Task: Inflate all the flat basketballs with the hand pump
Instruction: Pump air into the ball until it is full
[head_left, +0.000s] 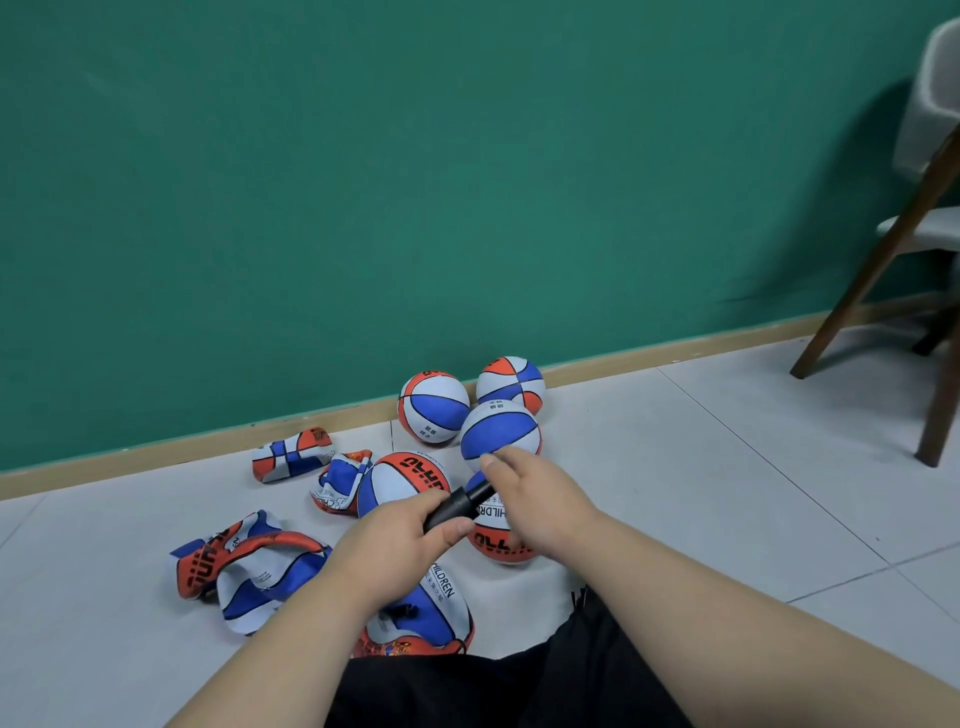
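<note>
Gripping pump (457, 506): left hand (395, 551) fingers (421, 508) wrapped round barrel; right hand (530, 499) at handle end, grip unclear. Flat ball (436, 608) on floor (675, 467) by my lap, likely next: needle must find its valve.

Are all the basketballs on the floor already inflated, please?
No, flat basketballs lie crumpled on the floor left of the round basketballs.

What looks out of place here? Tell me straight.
Nothing spilled or broken. The flat basketballs lie crumpled and folded on the floor beside the round basketballs; that looks odd, but they are simply not inflated yet.
</note>
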